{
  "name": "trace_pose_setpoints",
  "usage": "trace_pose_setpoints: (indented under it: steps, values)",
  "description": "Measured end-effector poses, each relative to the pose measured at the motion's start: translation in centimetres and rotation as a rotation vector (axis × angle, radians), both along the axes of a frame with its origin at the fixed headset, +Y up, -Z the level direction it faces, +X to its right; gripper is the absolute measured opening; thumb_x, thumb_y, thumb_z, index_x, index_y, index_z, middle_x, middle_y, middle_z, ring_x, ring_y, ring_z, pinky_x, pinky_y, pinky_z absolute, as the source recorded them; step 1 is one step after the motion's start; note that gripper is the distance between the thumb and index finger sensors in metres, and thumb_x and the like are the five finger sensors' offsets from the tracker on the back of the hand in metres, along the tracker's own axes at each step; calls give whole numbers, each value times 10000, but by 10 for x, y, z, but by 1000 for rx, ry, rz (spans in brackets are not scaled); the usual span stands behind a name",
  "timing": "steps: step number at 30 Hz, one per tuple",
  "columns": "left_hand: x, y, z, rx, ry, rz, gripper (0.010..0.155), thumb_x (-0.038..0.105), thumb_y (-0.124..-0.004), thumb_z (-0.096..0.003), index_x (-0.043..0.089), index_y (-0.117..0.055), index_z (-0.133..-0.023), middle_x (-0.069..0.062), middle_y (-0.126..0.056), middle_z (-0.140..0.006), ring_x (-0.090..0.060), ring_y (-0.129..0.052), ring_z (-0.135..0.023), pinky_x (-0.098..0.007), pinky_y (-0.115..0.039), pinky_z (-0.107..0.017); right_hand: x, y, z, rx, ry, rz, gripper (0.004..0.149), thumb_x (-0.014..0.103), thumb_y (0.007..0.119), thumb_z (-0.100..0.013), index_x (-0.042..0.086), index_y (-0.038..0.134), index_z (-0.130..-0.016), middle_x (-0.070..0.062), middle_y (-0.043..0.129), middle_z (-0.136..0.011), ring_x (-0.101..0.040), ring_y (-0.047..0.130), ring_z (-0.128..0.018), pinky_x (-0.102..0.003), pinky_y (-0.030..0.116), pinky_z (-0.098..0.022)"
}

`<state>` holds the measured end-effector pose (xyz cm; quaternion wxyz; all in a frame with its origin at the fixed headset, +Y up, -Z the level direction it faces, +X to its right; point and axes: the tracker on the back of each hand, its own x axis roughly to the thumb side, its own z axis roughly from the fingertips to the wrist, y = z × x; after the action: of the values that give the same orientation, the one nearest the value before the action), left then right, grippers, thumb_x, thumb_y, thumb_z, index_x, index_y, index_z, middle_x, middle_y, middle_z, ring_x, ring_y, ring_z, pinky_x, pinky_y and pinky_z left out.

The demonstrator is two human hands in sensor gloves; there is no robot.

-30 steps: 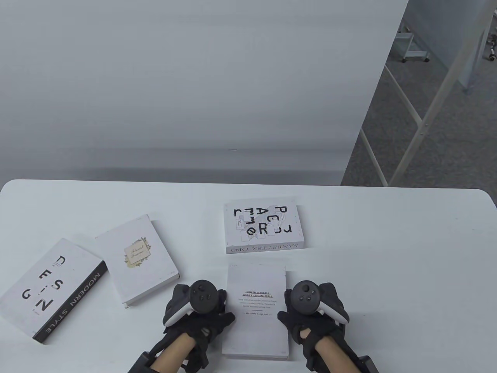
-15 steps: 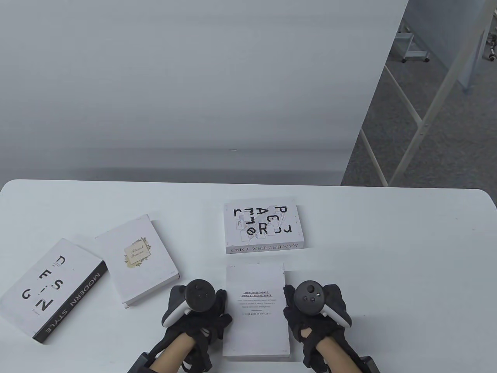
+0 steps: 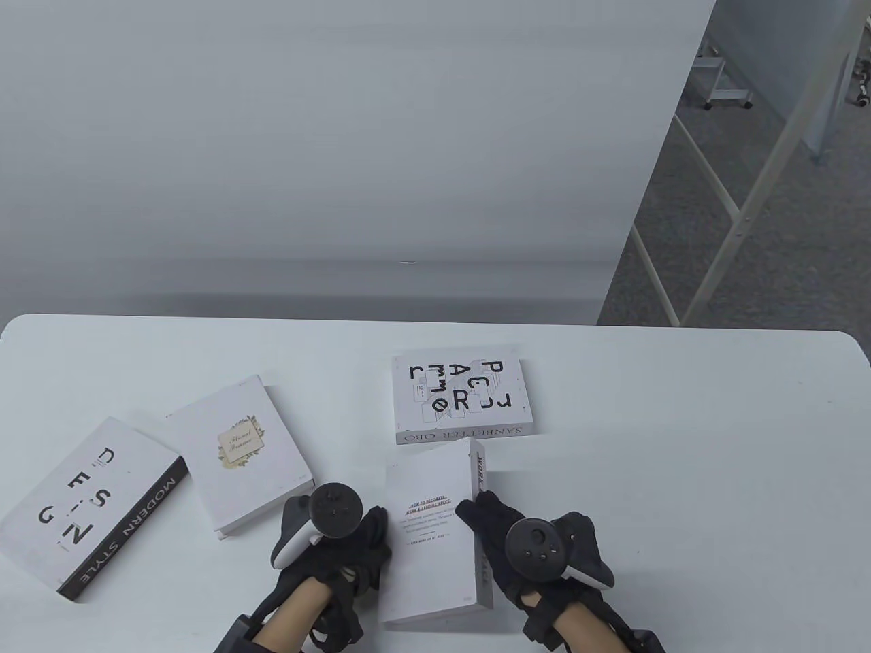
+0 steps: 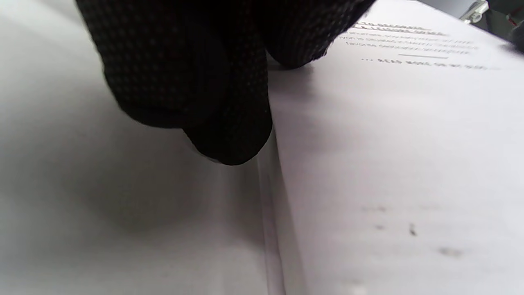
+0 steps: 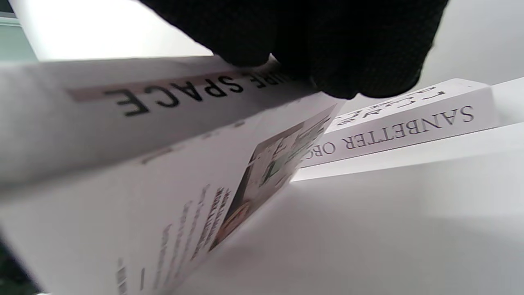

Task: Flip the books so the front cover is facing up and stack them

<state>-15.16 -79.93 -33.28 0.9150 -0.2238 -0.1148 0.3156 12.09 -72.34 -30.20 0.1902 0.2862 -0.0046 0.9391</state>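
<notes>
A white book [image 3: 429, 537] with small back-cover text lies near the front middle of the table. Its right side, the spine, is lifted and its left edge rests on the table. My right hand [image 3: 484, 517] grips the spine, thumb on the back cover. In the right wrist view the spine [image 5: 135, 102] reads "SPACE" and the pictured front cover [image 5: 229, 196] faces down. My left hand [image 3: 375, 537] touches the book's left edge. In the left wrist view its fingertips [image 4: 229, 139] rest on the cover and edge [image 4: 389, 164].
A white book with a "SANBETTER ORO" spine [image 3: 459, 398] lies just behind the tilted book, front cover up. A floral-label book [image 3: 241, 452] and a "MODERN STYLE" book [image 3: 88, 507] lie at the left. The table's right edge [image 3: 861, 381] borders open floor.
The book lay flat between my hands. My right hand has now lifted its right side and moved left with it, tilting the book up. My left hand shifted slightly left.
</notes>
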Motion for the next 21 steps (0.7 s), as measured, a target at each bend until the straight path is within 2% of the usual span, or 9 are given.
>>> trace_pose_setpoints:
  steps: [5, 8, 12, 14, 18, 21]
  values:
    - [-1, 1, -1, 31, 9, -53, 651, 275, -741, -465, -10, -518, -1007, -189, -787, -893, -187, -1099, -461, -243, -952, -272, -5, -3, 5, 26, 67, 64, 590, 86, 711, -487, 312, 552, -1008, -240, 526, -1046, -477, 669, -916, -568, 697, -609]
    - [-2, 1, -1, 36, 13, -60, 648, 281, -750, -464, -2, -534, -1005, -180, -800, -888, -187, -1099, -461, -244, -953, -270, -8, -7, 8, 96, 98, 147, 659, 63, 727, -470, 327, 474, -1018, -231, 474, -1061, -472, 609, -944, -590, 658, -626]
    - [-2, 2, -2, 47, -1, -89, 645, 287, -756, -462, 6, -547, -1003, -172, -812, -881, -185, -1102, -453, -242, -953, -264, -9, -12, 8, 79, 170, 183, 738, 139, 772, -477, 318, 337, -1046, -256, 333, -1086, -509, 463, -979, -634, 555, -654]
    - [-1, 3, -2, 57, -10, -107, 640, 291, -756, -462, 10, -556, -1001, -167, -818, -877, -181, -1104, -443, -238, -954, -256, -9, -14, 8, 74, 184, 163, 749, 172, 794, -477, 311, 337, -1054, -274, 287, -1088, -543, 396, -976, -666, 509, -648]
    - [1, 4, -1, 80, -19, -138, 625, 297, -751, -465, 24, -576, -999, -159, -833, -869, -187, -1105, -444, -243, -953, -257, -10, -16, 9, 119, 170, 173, 753, 243, 818, -467, 339, 357, -1054, -290, 278, -1095, -554, 397, -983, -673, 500, -656]
    - [2, 5, 0, 99, -31, -156, 622, 319, -753, -467, 38, -592, -998, -154, -838, -867, -192, -1104, -453, -248, -954, -263, -4, -15, 4, 76, 175, 104, 763, 255, 856, -432, 355, 399, -1035, -297, 285, -1090, -559, 407, -976, -672, 514, -649]
